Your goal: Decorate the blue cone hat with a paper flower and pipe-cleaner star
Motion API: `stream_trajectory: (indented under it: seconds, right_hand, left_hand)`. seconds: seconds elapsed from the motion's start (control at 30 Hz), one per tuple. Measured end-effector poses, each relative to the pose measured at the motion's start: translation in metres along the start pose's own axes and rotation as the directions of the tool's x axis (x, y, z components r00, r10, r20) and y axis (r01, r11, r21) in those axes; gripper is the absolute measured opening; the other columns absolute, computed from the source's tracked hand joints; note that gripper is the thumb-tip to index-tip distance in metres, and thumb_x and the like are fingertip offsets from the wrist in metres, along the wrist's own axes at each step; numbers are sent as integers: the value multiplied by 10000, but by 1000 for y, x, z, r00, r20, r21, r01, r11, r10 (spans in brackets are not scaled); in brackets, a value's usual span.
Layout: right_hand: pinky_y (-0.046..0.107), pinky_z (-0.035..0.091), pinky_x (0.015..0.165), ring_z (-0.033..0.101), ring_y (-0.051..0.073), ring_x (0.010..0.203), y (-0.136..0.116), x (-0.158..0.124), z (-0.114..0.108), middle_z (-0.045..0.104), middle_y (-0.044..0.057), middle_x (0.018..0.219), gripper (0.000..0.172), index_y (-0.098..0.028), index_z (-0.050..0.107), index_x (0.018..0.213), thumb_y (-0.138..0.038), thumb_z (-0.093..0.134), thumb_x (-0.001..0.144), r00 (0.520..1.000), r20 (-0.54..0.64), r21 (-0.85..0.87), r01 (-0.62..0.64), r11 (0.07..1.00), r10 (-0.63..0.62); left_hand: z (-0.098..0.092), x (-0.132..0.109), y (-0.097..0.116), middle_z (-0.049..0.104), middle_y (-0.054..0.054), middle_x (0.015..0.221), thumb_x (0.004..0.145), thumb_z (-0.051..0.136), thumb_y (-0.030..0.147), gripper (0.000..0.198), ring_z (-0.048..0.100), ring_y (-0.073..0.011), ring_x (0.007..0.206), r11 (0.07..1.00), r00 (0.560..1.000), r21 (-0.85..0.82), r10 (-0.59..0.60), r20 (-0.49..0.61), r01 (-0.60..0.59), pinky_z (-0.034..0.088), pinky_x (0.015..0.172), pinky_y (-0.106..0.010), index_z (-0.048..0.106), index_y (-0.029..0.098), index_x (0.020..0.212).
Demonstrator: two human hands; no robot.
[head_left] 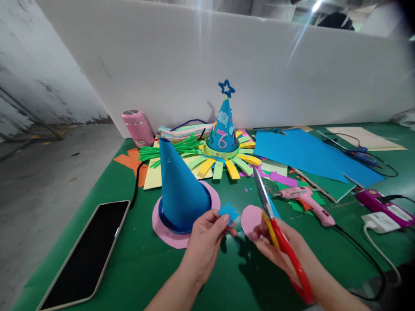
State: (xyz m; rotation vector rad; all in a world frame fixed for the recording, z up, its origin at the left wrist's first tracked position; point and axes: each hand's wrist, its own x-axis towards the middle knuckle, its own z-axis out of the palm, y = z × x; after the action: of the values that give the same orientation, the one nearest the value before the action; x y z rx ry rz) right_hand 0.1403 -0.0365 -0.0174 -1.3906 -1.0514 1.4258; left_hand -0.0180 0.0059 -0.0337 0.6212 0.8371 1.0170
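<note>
Red-and-yellow-handled scissors (282, 235) are nearest, lying along the right hand (296, 244), their blades pointing to the far side. That hand is curled partly closed around the handles, and its fingertips also meet the edge of a round pink paper piece (250, 219). Left of it, the left hand (207, 235) is nearly closed, pinching a small blue paper cutout with petal-like lobes (228, 211) between thumb and fingers. The cutout is near the middle of the scene, just left of the pink piece, with the two apart.

Just beyond the left hand, a plain blue paper cone (183, 190) stands upright on the green table (142, 272), ringed at its base by a pink paper brim (158, 224). At the far left of the cone are bright green fuzzy stems (175, 149) and a pink bottle (138, 129); at the near left lies a dark-screened phone (86, 255).

Farther back, near the centre, a decorated blue cone hat (223, 138) bears a 6, a blue star topper (226, 88) and yellow and green strips fanning from its base. To the right lie a large blue sheet (308, 151) and, nearer, a pink glue gun (308, 199).
</note>
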Motion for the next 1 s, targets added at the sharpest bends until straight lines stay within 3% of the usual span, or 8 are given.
stream_trajectory:
  seconds: [0.07,0.2,0.47,0.67,0.77,0.87,1.0]
  right_hand:
    - [261,468,699,559,156,785,0,10,18,522,1,803,273,-212,460,782,-347,664,661,995,-48,67,87,994,-84]
    - [217,470,581,542,99,614,-1,21,40,513,-38,730,262,-214,437,782,-300,662,678,976,-128,62,185,981,-176]
    - [200,456,517,535,96,566,9,27,43,531,-63,659,234,-228,465,770,-293,662,662,960,-238,109,176,978,-146]
    - [201,454,552,552,103,603,6,25,43,542,-60,645,249,-223,494,748,-214,702,612,964,-200,141,205,969,-175]
    - [210,457,548,556,109,599,4,24,43,548,-55,642,267,-215,506,751,-214,713,583,973,-209,213,146,966,-101]
    - [189,416,455,515,79,496,3,24,44,544,-62,611,263,-205,504,763,-238,699,589,977,-212,294,68,954,-4]
    - [177,396,437,496,64,469,2,24,45,547,-65,606,276,-205,504,800,-230,687,595,977,-207,370,25,929,56]
  left_hand:
    - [0,-1,-1,590,11,573,715,592,178,108,539,-92,560,1000,1000,24,5,15,-6,395,622,-217,562,137,620]
    - [0,-2,1,591,5,569,720,591,185,112,534,-104,593,999,999,45,21,31,-22,395,650,-232,573,135,622]
    - [-2,-2,-3,602,-9,603,709,598,197,79,534,-111,594,992,998,112,55,18,-56,403,638,-246,576,136,663]
    - [1,-2,0,601,-6,653,678,618,189,54,525,-103,575,963,989,231,145,5,-142,416,583,-228,590,148,699]
    - [1,-4,0,580,-6,644,683,601,175,26,522,-117,593,885,959,377,281,35,-273,418,577,-231,593,153,670]
    - [-1,-6,-1,561,-19,660,706,566,156,53,521,-141,640,749,900,513,418,126,-420,416,609,-257,584,155,656]
    - [-3,-7,-3,551,-35,685,732,529,147,66,517,-156,666,638,856,594,482,188,-490,416,616,-273,571,157,682]
